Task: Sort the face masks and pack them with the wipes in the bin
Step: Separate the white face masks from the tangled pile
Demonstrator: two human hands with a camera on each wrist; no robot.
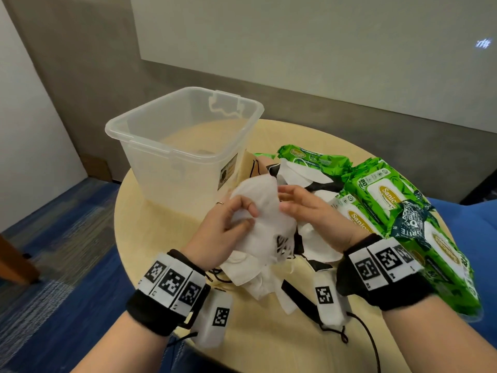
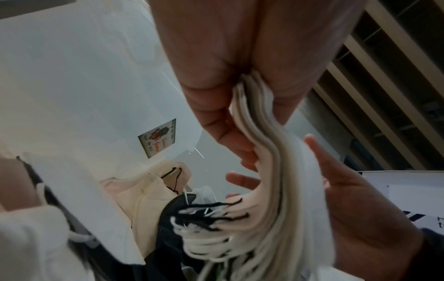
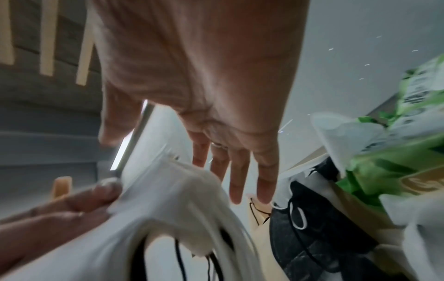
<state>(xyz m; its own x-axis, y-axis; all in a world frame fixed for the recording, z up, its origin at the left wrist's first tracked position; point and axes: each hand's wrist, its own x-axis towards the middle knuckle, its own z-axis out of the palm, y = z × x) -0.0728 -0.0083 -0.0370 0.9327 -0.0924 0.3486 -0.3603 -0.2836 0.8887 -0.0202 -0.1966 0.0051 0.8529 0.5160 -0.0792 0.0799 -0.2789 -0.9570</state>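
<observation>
1. Left hand (image 1: 223, 227) pinches stacked white masks (image 1: 265, 219) above the tabletop (image 1: 150, 232), near the empty bin (image 1: 185, 141).
2. Right hand (image 1: 309, 214), fingers spread, rests alongside the stack.
3. Risk: tangled ear loops (image 2: 204, 224) may drag neighbouring masks; the stack may fan apart.

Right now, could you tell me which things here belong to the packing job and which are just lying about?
Part of the job:
- white masks gripped by the left hand
- loose mask pile
- wipes packs
- clear bin

Just lying about:
- round table
- wooden furniture corner
</observation>
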